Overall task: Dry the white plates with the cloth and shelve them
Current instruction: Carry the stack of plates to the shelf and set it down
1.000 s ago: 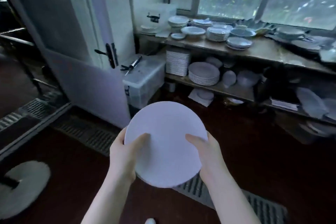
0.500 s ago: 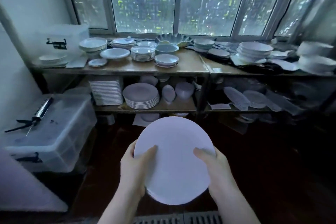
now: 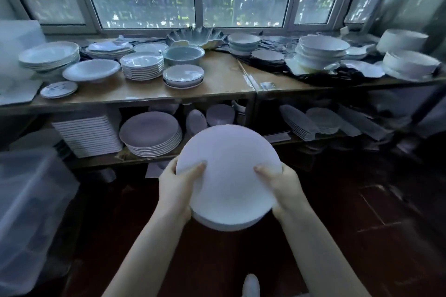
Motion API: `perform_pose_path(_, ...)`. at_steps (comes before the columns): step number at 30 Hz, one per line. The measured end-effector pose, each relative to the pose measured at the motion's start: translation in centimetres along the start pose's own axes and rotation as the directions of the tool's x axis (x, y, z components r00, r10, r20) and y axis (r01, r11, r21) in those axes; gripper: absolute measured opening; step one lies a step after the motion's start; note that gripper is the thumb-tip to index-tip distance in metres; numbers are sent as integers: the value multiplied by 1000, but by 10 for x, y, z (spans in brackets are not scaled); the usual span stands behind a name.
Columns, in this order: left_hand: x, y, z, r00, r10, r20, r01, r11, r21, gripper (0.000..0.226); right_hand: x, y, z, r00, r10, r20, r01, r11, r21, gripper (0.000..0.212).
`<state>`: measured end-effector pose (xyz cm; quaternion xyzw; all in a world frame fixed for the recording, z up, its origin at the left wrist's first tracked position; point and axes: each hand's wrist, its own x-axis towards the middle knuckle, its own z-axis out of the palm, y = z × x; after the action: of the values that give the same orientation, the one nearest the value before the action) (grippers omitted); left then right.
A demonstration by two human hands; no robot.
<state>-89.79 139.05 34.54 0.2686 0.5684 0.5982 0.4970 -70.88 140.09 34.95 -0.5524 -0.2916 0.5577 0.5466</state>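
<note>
Both side rims of the white plates are gripped at centre frame, left hand and right hand opposite, below the counter edge; open floor lower right.

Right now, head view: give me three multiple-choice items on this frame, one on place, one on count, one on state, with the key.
1. The stack of square white plates sits:
A) on the lower shelf, left end
B) on the top shelf by the window
C) on the floor

2. How many hands grip the round white plates?
A) none
B) one
C) two

3. The round white plates are:
A) laid on a shelf
B) held in the air in front of the shelves
C) lying on the floor

Key:
1 A: the square stack stands at that shelf's left end, beside a round stack.
2 C: the left hand and the right hand each grip one side of the rim, thumbs on top.
3 B: they are over the dark floor, short of the shelves.
</note>
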Motion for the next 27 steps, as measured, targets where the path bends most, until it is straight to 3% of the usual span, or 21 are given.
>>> perform_pose_path(11, 189, 22, 157, 999, -16, -38, 16, 1000, 20, 28, 244, -76, 10, 999, 38, 9, -39, 999, 29, 24)
perform_pose_path(21, 416, 6, 246, 994, -103, -25, 105, 993, 53, 18, 474, -91, 64, 992, 104, -76, -102, 994, 26, 13)
perform_pose_path(27, 542, 25, 283, 991, -135, 6, 133, 986, 97, 24, 587, -110, 111, 987, 126, -94, -122, 991, 53, 11)
